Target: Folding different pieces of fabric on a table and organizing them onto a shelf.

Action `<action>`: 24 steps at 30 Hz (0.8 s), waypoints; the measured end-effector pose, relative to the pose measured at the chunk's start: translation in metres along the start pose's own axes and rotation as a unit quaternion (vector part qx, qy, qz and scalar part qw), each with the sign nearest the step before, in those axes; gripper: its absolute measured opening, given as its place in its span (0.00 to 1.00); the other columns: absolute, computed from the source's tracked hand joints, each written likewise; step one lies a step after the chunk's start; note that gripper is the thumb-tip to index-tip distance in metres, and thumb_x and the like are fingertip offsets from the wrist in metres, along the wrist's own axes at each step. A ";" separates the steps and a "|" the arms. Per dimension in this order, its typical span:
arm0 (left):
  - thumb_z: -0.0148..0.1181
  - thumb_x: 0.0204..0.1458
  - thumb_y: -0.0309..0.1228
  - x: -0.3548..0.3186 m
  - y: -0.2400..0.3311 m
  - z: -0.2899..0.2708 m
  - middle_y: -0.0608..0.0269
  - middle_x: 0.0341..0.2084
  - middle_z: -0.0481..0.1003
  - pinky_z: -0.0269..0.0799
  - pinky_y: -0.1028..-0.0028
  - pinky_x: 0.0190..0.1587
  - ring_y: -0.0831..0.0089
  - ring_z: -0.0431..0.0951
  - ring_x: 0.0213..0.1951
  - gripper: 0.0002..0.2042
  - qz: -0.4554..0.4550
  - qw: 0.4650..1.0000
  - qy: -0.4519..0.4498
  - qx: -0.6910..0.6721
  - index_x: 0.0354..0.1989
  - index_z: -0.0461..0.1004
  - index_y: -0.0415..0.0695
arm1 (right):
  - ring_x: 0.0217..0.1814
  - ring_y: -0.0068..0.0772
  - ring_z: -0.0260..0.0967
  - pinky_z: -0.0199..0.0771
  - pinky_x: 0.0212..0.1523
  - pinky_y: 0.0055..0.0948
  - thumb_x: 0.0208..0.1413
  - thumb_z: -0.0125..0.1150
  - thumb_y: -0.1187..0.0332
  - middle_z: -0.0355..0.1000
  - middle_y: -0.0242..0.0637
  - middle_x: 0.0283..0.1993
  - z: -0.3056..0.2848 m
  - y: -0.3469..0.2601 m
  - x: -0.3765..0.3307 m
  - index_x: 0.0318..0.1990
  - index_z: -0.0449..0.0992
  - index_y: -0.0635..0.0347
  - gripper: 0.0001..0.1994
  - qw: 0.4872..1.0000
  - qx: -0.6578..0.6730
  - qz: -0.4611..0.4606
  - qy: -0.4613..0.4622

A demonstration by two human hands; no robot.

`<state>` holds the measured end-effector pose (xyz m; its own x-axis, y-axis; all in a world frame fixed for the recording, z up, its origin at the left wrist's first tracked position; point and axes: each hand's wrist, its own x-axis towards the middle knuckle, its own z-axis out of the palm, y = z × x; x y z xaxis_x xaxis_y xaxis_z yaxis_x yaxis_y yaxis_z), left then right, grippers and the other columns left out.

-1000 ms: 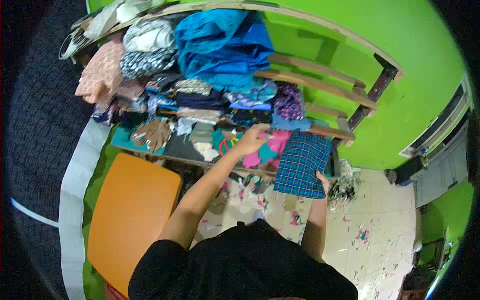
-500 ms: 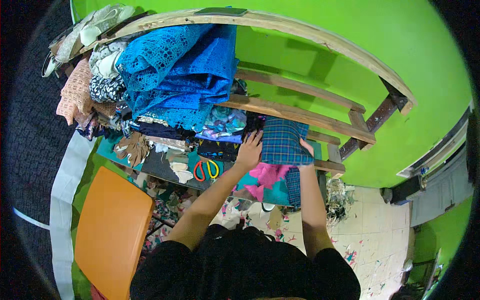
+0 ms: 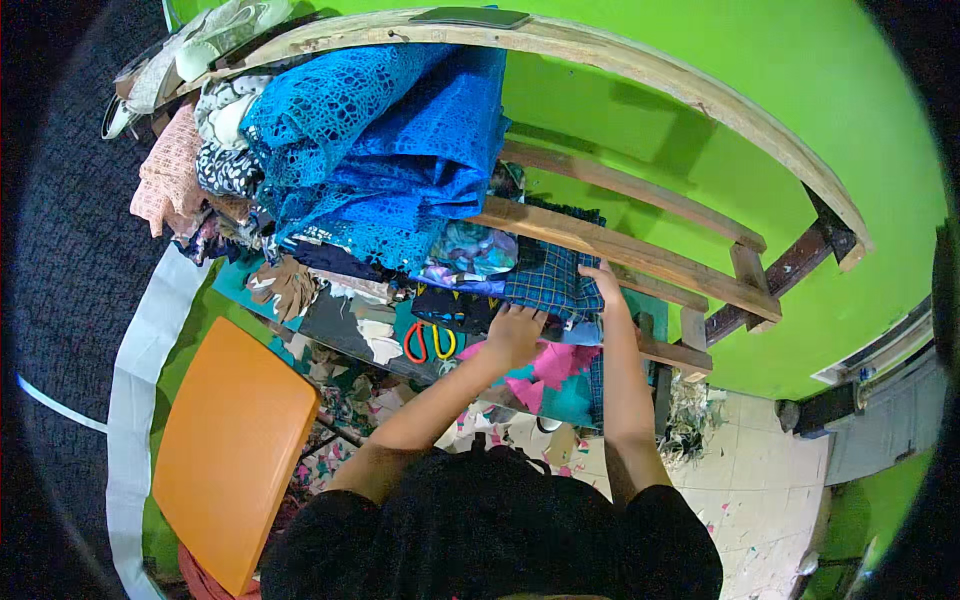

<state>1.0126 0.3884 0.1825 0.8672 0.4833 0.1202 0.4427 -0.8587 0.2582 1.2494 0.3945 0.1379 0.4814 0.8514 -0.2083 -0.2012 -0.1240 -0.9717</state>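
Note:
A folded dark blue-green plaid cloth (image 3: 553, 278) lies on the lower level of a wooden rack, partly under a slat, beside a blue and purple patterned cloth (image 3: 478, 250). My left hand (image 3: 516, 334) rests at its near edge, over a dark cloth with yellow marks (image 3: 458, 308), fingers spread. At the plaid cloth's right edge is my right hand (image 3: 603, 284), its fingers stretched along the fabric. Left of my left hand lie scissors (image 3: 429, 342) with red and yellow handles. Pink cloth scraps (image 3: 553, 365) lie just below the plaid cloth.
A large blue lacy cloth bundle (image 3: 370, 160) is piled at the left of the wooden rack (image 3: 640, 250). An orange board-like panel (image 3: 235, 440) stands at my left. Scraps litter the tiled floor (image 3: 740, 470). A green wall (image 3: 800, 100) is behind the rack.
The plaid cloth has gone down and partly under the slat. My left hand has shifted down to its near edge, and my right hand has turned at its right side. The view has shifted slightly.

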 end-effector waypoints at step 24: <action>0.32 0.49 0.41 0.116 -0.024 0.025 0.49 0.58 0.45 0.30 0.59 0.60 0.51 0.40 0.59 0.26 -0.042 0.996 0.072 -0.036 0.57 0.48 0.44 | 0.63 0.42 0.41 0.35 0.59 0.48 0.52 0.40 0.53 0.47 0.42 0.60 0.031 0.016 -0.012 0.57 0.51 0.52 0.26 0.816 -0.502 -0.275 0.078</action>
<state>1.1085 0.4604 0.1660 0.7841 0.5765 0.2299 0.4903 -0.8024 0.3403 1.2135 0.3982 0.1282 0.3818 0.8531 0.3556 0.8447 -0.1660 -0.5088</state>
